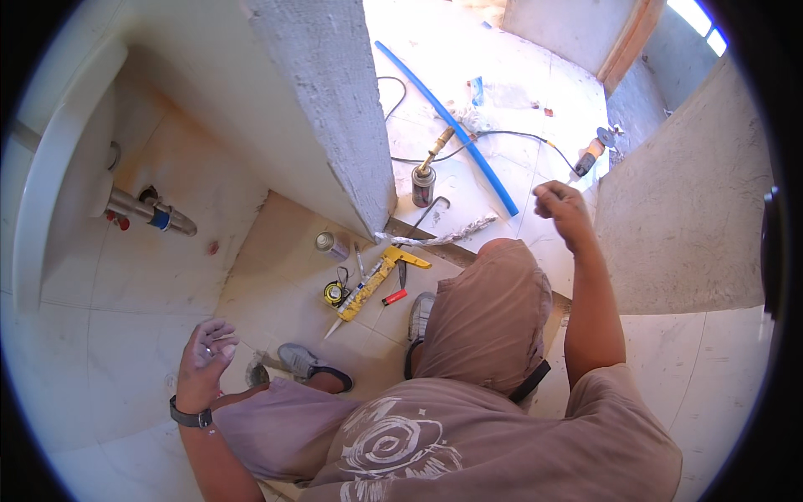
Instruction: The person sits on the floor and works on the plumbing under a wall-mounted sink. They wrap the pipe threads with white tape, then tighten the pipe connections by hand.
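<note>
My left hand is raised beside the white tiled wall at the lower left, its dusty fingers loosely curled and apart from the thumb, with nothing seen in it. To the right, above the doorway floor, my right hand has its fingers bent in and pressed together. Anything between them is too small or hidden to make out. On the floor ahead of my shoes lies a yellow caulking gun with its nozzle pointing toward me. Next to it are a yellow tape measure and a red-ended tool.
A small can stands near the wall end. Past the threshold are a torch on a canister, a long blue pipe, a twisted whitish strip and a corded angle grinder. A white basin with a metal drain pipe juts out left.
</note>
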{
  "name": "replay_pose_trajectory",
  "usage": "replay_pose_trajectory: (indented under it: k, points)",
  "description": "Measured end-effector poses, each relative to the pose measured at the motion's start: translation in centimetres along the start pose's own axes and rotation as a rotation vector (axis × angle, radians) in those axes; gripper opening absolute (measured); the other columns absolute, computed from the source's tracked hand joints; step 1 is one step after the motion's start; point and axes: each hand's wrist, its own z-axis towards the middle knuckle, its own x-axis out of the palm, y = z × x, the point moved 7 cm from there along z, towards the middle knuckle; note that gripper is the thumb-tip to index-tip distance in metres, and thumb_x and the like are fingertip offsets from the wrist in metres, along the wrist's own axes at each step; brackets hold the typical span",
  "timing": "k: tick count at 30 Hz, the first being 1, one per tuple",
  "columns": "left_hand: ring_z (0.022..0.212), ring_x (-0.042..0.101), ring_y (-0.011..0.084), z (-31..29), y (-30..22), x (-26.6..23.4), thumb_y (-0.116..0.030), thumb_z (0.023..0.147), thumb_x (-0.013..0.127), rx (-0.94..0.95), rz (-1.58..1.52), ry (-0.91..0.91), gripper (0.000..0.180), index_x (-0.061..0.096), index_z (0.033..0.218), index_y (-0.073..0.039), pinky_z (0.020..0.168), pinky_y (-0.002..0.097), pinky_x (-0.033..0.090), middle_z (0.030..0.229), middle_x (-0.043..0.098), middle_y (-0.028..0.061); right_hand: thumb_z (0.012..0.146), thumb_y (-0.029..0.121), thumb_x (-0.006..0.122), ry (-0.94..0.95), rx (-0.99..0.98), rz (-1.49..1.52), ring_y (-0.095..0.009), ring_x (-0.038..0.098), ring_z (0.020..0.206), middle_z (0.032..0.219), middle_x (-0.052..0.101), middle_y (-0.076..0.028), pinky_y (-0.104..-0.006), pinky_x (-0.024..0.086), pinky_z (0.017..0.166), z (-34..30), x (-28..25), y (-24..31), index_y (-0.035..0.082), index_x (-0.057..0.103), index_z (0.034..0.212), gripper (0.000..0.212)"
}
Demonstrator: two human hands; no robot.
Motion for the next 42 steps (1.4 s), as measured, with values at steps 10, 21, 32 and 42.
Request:
replay_pose_trajectory:
  k: [10,21,32,42]
  points:
    - [0.118,0.066,0.0264,2.5,0.8,4.9,-0.003,0.092,0.068,-0.181,0.026,0.045,0.052,0.051,0.141,0.004,0.105,0.0385,0.051,0.131,0.064,0.0195,0.086,0.019,0.070,0.651,-0.034,-1.124,-0.035,0.066,0.121,0.131,0.068,-0.018,-0.0465,0.051,0.105,8.2,12.3,-21.0,0.014,0.080,0.116,0.031]
    - [0.121,0.064,0.0251,2.1,4.4,6.7,-0.002,0.093,0.071,-0.304,-0.047,0.098,0.053,0.050,0.142,0.004,0.104,0.0378,0.053,0.132,0.064,0.0183,0.088,0.016,0.070,0.792,-0.305,-1.351,-0.031,0.052,0.140,0.138,0.065,-0.011,-0.0570,0.034,0.120,6.9,17.0,-24.4,0.012,0.076,0.117,0.029]
    - [0.116,0.068,0.0246,3.3,-6.6,11.6,-0.012,0.091,0.077,0.194,0.165,0.204,0.052,0.056,0.136,0.004,0.102,0.0376,0.054,0.126,0.068,0.0175,0.087,0.008,0.067,0.638,-0.244,-1.038,-0.037,0.072,0.099,0.103,0.075,-0.019,-0.0458,0.056,0.089,3.7,8.8,8.3,0.007,0.069,0.116,0.029]
    - [0.120,0.066,0.0387,-0.6,-16.6,17.2,-0.024,0.095,0.074,0.795,0.711,0.140,0.047,0.065,0.135,-0.002,0.102,0.0437,0.052,0.128,0.068,0.0219,0.102,0.023,0.064,1.320,-0.033,-0.285,-0.025,0.069,0.115,0.126,0.072,-0.017,-0.0404,0.052,0.101,-10.9,20.7,19.1,0.007,0.061,0.143,0.044]
